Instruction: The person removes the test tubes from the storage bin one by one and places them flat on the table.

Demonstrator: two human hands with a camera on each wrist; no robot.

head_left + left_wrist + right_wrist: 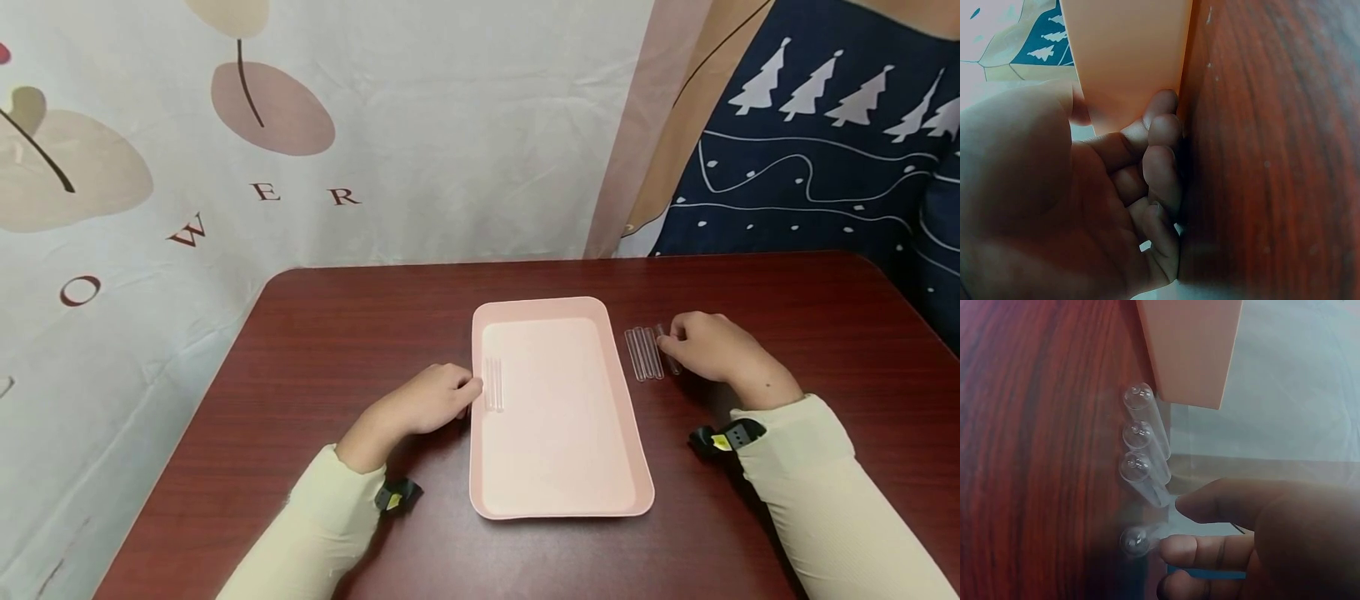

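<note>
In the head view my left hand [435, 398] is at the left side of the pink tray [562, 507]. Its thumb is at the rim, while the curled fingers [1163, 169] lie against the outer wall, low by the table. Clear tubes [494, 385] lie side by side inside the tray, near that hand. On the table to the tray's right, more clear round-ended tubes [643, 353] lie in a row. My right hand [712, 346] is at the rightmost tube [1137, 541], set slightly apart; the index fingertip is right at it and the thumb is spread from the finger.
The dark red wooden table [360, 317] extends around the tray. A pale printed curtain [465, 125] hangs behind it, with a navy tree-patterned cloth [810, 167] at the back right. Black straps [727, 437] sit on both wrists.
</note>
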